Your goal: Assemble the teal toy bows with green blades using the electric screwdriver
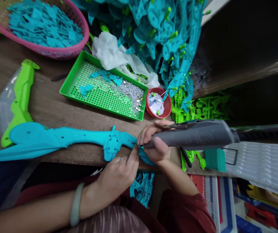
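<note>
A long turquoise plastic piece (pixel 80 136) lies along the table's near edge, with a small turquoise block (pixel 111 145) across its middle. My right hand (pixel 157 140) is wrapped round a grey power screwdriver (pixel 192 134), whose tip points at the turquoise piece's right part. My left hand (pixel 121 173), with a bracelet at the wrist, has its fingertips on the piece beside the tool tip. Whether a small screw sits between the fingertips is too small to tell.
A green tray (pixel 92 100) holds screws and small turquoise parts. Beside it stands a red basket (pixel 169 108). A pink basket (pixel 63 53) of turquoise parts is at the back left. Turquoise parts (pixel 158 29) are heaped behind. A green-and-clear piece (pixel 19 100) lies left.
</note>
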### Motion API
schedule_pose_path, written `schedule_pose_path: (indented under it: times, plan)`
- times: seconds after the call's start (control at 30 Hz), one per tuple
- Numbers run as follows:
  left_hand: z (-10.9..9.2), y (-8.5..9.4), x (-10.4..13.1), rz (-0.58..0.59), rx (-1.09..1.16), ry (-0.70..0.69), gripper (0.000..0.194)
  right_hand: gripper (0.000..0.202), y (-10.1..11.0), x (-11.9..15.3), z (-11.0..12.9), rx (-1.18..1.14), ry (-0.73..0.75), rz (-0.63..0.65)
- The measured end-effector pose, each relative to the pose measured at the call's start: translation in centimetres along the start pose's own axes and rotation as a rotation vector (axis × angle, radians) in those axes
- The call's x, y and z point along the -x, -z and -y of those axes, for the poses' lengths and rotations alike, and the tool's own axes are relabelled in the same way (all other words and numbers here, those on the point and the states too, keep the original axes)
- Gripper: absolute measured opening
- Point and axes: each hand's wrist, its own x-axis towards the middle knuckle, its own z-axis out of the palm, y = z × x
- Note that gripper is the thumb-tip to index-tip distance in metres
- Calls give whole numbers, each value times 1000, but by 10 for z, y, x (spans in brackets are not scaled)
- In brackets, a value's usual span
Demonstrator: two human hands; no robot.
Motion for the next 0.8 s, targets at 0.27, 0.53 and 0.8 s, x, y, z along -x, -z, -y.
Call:
schedule_pose_path:
  times: [0.27, 0.53, 0.8]
  plan:
    - [8, 5, -2, -57, 295, 104, 22, 24, -2, -12, 31, 7, 49, 39]
    - [38, 11, -19, -270, 933, 253, 15, 39, -6, -13, 77, -74, 3, 149]
    - [50, 25, -20, -205, 686, 13, 18, 40, -16, 6, 91, -21, -59, 187]
